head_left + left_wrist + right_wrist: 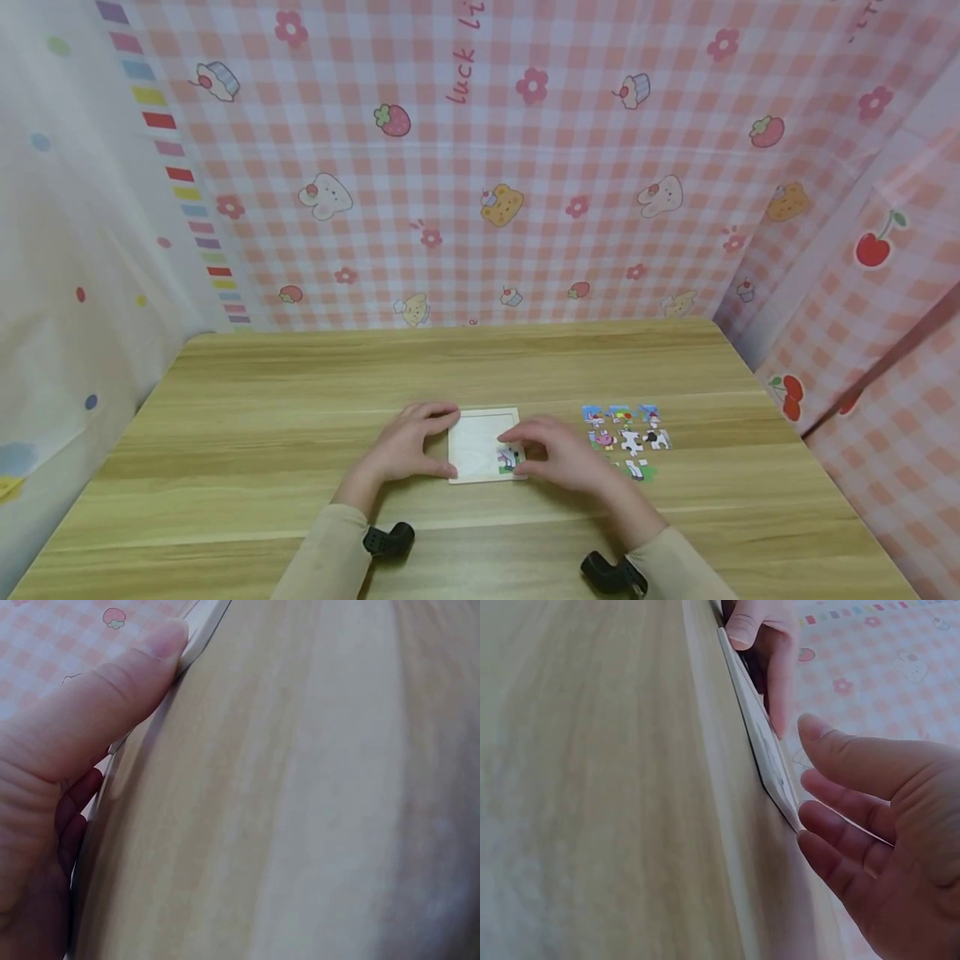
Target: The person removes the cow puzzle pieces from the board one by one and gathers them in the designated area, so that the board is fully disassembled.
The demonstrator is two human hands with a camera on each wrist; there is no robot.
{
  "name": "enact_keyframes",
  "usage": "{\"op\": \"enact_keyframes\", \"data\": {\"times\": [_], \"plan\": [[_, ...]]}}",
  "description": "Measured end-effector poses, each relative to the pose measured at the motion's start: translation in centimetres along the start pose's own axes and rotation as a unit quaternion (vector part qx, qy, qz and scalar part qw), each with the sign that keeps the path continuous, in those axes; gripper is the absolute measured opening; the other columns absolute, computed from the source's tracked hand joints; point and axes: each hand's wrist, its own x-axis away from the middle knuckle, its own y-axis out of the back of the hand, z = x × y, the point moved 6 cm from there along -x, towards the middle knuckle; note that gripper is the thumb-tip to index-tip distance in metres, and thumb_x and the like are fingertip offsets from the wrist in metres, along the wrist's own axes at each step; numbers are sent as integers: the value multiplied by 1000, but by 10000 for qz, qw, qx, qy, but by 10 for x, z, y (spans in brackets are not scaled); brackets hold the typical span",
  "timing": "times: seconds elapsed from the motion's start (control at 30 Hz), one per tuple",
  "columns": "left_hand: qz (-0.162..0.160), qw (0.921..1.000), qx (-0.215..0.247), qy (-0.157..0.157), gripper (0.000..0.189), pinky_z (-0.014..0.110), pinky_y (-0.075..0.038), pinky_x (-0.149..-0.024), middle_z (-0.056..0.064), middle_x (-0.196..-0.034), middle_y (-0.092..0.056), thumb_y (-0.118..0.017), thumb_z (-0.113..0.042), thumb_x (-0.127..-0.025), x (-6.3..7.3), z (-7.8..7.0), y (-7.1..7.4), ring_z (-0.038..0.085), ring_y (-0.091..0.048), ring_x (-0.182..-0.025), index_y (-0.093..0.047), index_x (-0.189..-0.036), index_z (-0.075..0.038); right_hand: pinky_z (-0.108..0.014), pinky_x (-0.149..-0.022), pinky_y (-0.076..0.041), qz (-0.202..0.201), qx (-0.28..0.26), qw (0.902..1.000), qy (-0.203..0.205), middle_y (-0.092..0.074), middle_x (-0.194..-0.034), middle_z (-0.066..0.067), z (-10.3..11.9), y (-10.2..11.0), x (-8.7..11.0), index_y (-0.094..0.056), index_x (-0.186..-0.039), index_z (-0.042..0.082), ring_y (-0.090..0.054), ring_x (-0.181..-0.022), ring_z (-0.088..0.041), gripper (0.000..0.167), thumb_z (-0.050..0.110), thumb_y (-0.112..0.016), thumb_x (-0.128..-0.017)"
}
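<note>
A white puzzle tray (472,446) with a raised rim lies flat on the table. My left hand (408,442) holds its left side, thumb on the near corner and fingers at the far one; the left wrist view shows the thumb (142,671) against the rim. One picture jigsaw piece (509,457) sits in the tray's near right corner. Over that corner is my right hand (558,450), thumb and fingers spread apart. In the right wrist view nothing shows between its thumb (847,754) and fingers, and the lower fingertips are by the tray's edge.
Several loose jigsaw pieces (631,442) lie in rough rows right of the tray, partly behind the right hand. The wooden table (262,442) ends at a pink checked curtain (465,250) at the back. Each wrist wears a black camera (390,540).
</note>
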Motion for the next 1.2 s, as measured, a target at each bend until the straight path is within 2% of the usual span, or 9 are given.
{"op": "enact_keyframes", "data": {"times": [0.13,0.37,0.83,1.2], "plan": [[18,10000,9,15,88,59,-29,-120,10,-158,-48,-90,-41,-80,0,1,-1,36,-39,-145,-53,-151,-5,-30,-83,-51,109,98,9999,-82,-66,-108,2,-2,-3,-4,-74,-124,12,-56,-93,-13,41,13,-85,-85],[-2,10000,-26,-13,89,60,-31,-119,10,-157,-49,-89,-43,-79,0,0,1,37,-40,-144,-53,-150,-4,-29,-83,-50,239,238,9993,-148,-68,-117,1,-5,-6,-8,-76,-120,16,-57,-95,-12,36,14,-86,-85],[-12,10000,-19,14,89,60,-31,-119,10,-156,-49,-90,-43,-79,0,-2,2,36,-41,-144,-54,-150,-3,-27,-81,-48,352,381,9986,-110,-65,-116,-1,-3,-9,-10,-78,-110,15,-55,-95,-13,27,11,-86,-84],[-42,10000,-39,-14,88,59,-30,-119,11,-157,-49,-90,-41,-79,0,0,1,36,-39,-144,-53,-150,-4,-30,-84,-48,320,433,9983,-205,-63,-109,4,-5,-11,-11,-77,-104,17,-54,-95,-12,21,13,-86,-85]]}}
